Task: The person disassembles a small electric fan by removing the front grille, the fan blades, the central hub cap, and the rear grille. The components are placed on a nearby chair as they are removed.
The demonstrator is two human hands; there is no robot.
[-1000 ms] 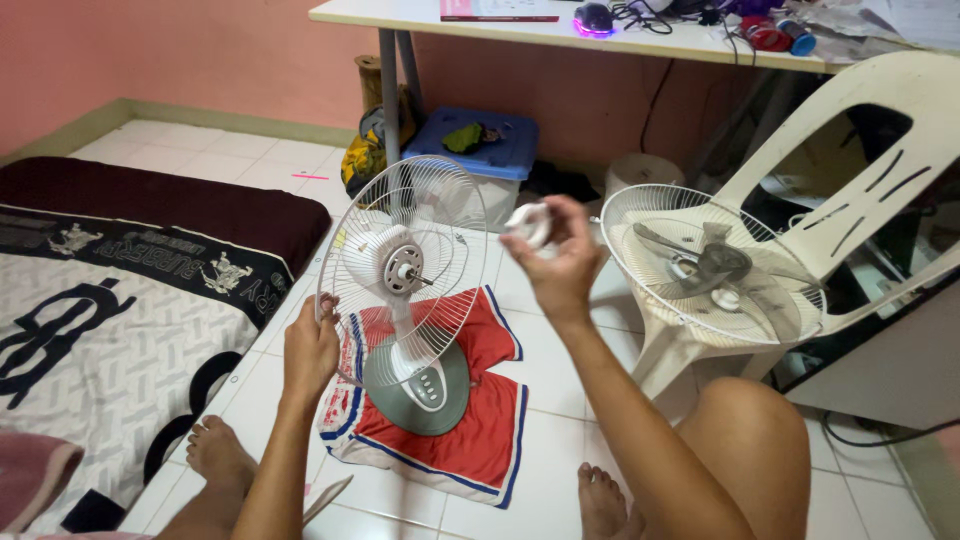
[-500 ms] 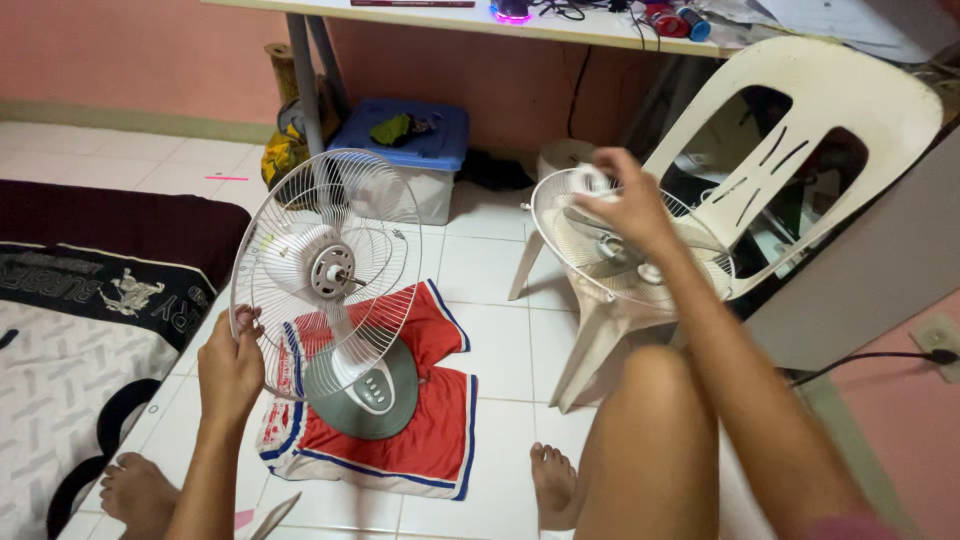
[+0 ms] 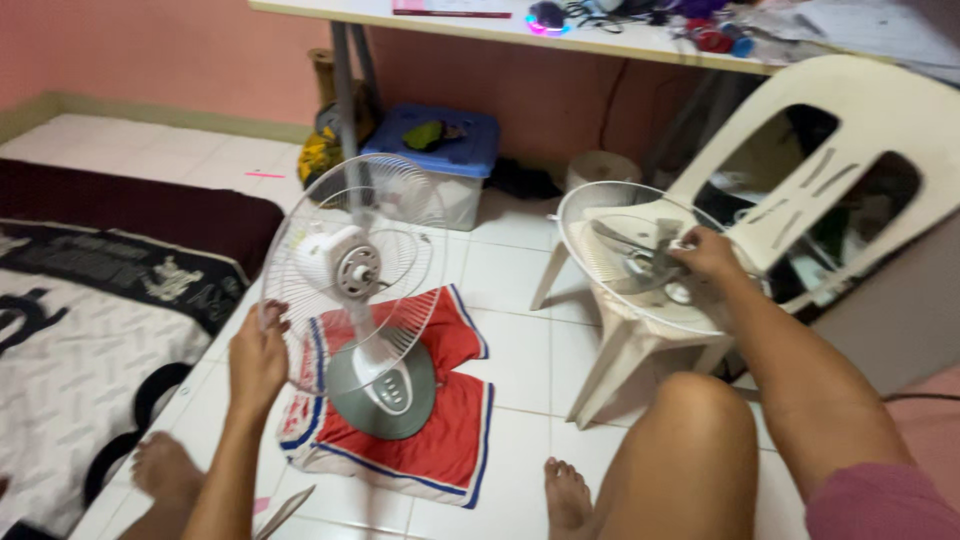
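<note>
A white desk fan stands on its grey base [image 3: 385,385] on a red cloth [image 3: 445,445]. Its rear wire grille [image 3: 400,200] and motor hub [image 3: 352,268] are bare, with no blades on the shaft. My left hand [image 3: 258,355] grips the grille's lower left rim. My right hand [image 3: 705,255] reaches into the front grille [image 3: 600,215], which lies face up on a white plastic chair [image 3: 870,110] with the grey fan blades [image 3: 625,245] inside it. The fingers are curled over the blades; I cannot see whether they hold anything.
A mattress with a dark and white patterned cover [image 3: 90,290] lies at the left. A blue-lidded box [image 3: 445,135] sits under a table [image 3: 620,40] cluttered with cables and small items. My knee [image 3: 700,430] and feet rest on the white tiled floor.
My right hand, which held a small white round part in the air, has swung right and down into the grille on the chair. The left hand stays on the fan grille.
</note>
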